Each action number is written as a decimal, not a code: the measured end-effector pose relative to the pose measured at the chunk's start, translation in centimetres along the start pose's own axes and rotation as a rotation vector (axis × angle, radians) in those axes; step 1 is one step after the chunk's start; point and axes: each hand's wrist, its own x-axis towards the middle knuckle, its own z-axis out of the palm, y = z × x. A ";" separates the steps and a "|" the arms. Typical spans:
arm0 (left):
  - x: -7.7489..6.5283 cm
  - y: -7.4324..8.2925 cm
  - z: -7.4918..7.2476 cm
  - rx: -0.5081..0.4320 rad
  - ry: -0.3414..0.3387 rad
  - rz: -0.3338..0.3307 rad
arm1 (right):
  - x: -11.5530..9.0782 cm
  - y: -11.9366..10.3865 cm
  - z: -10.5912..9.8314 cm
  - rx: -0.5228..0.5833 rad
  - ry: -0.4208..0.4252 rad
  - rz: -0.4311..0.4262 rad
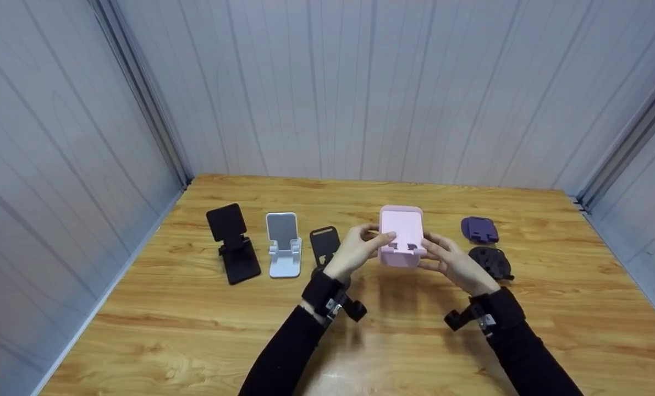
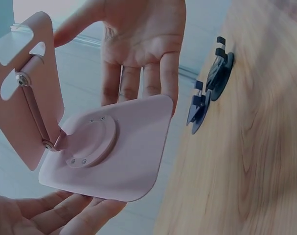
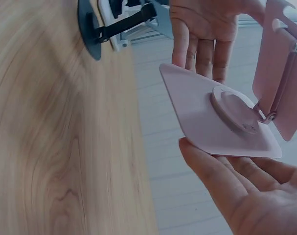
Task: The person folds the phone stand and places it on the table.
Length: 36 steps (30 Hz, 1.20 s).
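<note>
Up off the table, a pink phone stand [image 1: 401, 223] is held between both hands, its hinged arm unfolded between the upper plate and the base. My left hand [image 1: 354, 250] grips its left side, thumb over the front of the upper plate. From the right, my right hand [image 1: 458, 265] holds the other side with its fingers at the edge. The underside of the base [image 2: 138, 142] faces the left wrist camera and shows a round disc with small screws. In the right wrist view, fingers lie along both edges of the base [image 3: 192, 107].
Left on the wooden table [image 1: 195, 330] stand an unfolded black phone stand [image 1: 241, 261] and a white one [image 1: 285, 264]. Another black stand [image 1: 324, 242] is partly hidden behind the left hand. Folded purple [image 1: 480, 229] and black [image 1: 489, 261] stands lie to the right.
</note>
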 end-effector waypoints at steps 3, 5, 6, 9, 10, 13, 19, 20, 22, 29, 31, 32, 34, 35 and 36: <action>-0.1 0.1 -0.1 0.061 0.002 0.011 | 0.0 0.0 0.0 0.033 -0.018 -0.009; -0.1 0.1 -0.2 0.088 -0.002 0.016 | 0.1 0.0 -0.1 0.047 -0.029 -0.020; -0.1 0.1 -0.2 0.094 -0.005 0.019 | 0.1 0.0 -0.2 0.054 -0.035 -0.026; -0.1 0.1 -0.2 0.099 -0.016 0.019 | 0.1 0.1 -0.3 0.077 -0.051 -0.036; -0.1 0.1 -0.2 0.097 -0.021 0.020 | 0.1 0.1 -0.4 0.084 -0.055 -0.035; -0.1 0.1 -0.3 0.099 -0.032 0.022 | 0.2 0.1 -0.5 0.095 -0.062 -0.029; 0.0 -0.1 -0.5 0.116 -0.046 0.024 | 0.2 0.1 -0.6 0.096 -0.069 -0.029; 0.0 -0.1 -0.6 0.119 -0.047 0.022 | 0.3 0.1 -0.6 0.093 -0.067 -0.028; 0.1 0.0 -0.6 0.123 -0.048 0.021 | 0.3 0.1 -0.7 0.082 -0.063 -0.027; 0.0 0.1 -0.8 0.080 -0.053 0.016 | 0.4 0.3 -0.7 0.057 -0.041 -0.032; 0.0 0.1 -0.8 0.073 -0.054 0.018 | 0.4 0.3 -0.7 0.054 -0.037 -0.028; 0.0 0.1 -0.8 0.071 -0.054 0.019 | 0.4 0.3 -0.7 0.052 -0.036 -0.028; 0.0 0.0 -0.8 0.076 -0.051 0.026 | 0.5 0.4 -0.7 0.045 -0.033 -0.027; 0.0 0.0 -0.8 0.079 -0.051 0.030 | 0.5 0.4 -0.7 0.041 -0.032 -0.028; 0.0 0.0 -0.8 0.085 -0.049 0.036 | 0.5 0.5 -0.7 0.035 -0.031 -0.030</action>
